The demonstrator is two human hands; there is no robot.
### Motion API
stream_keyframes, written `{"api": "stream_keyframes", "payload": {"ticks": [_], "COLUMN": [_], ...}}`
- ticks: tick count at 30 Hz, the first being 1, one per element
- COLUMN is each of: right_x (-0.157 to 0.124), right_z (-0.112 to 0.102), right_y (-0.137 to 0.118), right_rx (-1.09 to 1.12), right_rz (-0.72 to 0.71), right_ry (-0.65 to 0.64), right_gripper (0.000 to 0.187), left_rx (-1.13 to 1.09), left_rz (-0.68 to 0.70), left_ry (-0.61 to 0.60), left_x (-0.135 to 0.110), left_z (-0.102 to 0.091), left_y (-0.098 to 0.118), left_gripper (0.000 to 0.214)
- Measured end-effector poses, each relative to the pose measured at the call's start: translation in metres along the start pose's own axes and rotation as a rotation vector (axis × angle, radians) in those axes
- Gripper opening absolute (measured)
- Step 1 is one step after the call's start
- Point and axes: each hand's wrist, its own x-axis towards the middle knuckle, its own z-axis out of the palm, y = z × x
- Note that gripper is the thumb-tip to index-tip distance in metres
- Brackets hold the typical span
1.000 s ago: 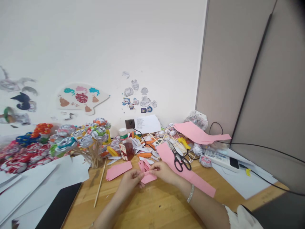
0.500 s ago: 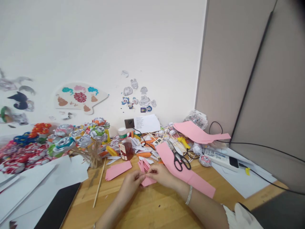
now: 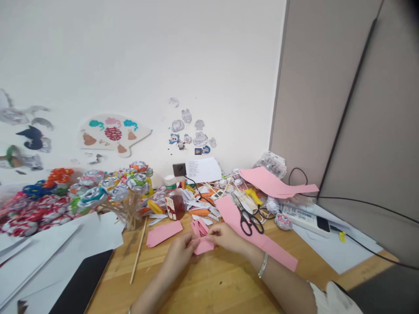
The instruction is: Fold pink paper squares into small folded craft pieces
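My left hand [image 3: 181,251] and my right hand [image 3: 225,237] meet over the wooden desk [image 3: 209,283], both pinching a small folded pink paper piece [image 3: 203,246] that lies between them. A few more folded pink pieces [image 3: 199,227] sit just behind it. A pink paper rectangle [image 3: 163,233] lies to the left of my hands. A long pink paper strip [image 3: 258,242] runs under my right wrist, with black scissors [image 3: 246,216] resting on it.
Paper flowers [image 3: 81,194] on sticks crowd the left back. A glue bottle [image 3: 173,201], paper scraps and wooden skewers [image 3: 138,250] lie behind the hands. White sheets [image 3: 49,248] and a black tablet [image 3: 78,288] sit left. Pink sheets [image 3: 271,182], a remote [image 3: 304,217] and cables are at right.
Both hands stay at the same spot, their fingers shifting slightly on the pink piece. The view has tilted a little.
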Motion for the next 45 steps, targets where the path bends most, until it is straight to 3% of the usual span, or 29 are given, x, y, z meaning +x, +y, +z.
{"api": "stream_keyframes", "payload": {"ticks": [6,17,23,28,32,45], "right_x": [0.0,0.001,0.002,0.001,-0.001,-0.003], "right_z": [0.0,-0.013,-0.016,-0.011,-0.003,-0.006], "right_y": [-0.001,-0.007,-0.007,-0.008,-0.011,-0.014], "right_rx": [-0.05,-0.022,0.112,0.077,-0.03,-0.038], "right_rz": [-0.022,-0.013,0.003,-0.009,-0.025,-0.035], "right_ry": [0.039,-0.01,-0.014,-0.002,-0.01,-0.083], "right_gripper": [0.017,0.015,0.019,0.017,0.012,0.015], "left_rx": [0.016,-0.064,-0.109,0.024,0.111,0.037], "left_rz": [0.015,-0.031,-0.077,0.015,0.089,0.002], "left_ry": [-0.008,-0.036,-0.037,0.007,-0.047,-0.079], "left_x": [-0.002,-0.002,-0.001,-0.003,-0.004,-0.001], "left_z": [-0.001,-0.006,-0.009,-0.009,-0.005,-0.007], "left_y": [0.007,0.008,0.011,0.018,0.018,0.016], "left_gripper": [0.022,0.029,0.025,0.023,0.031,0.033]}}
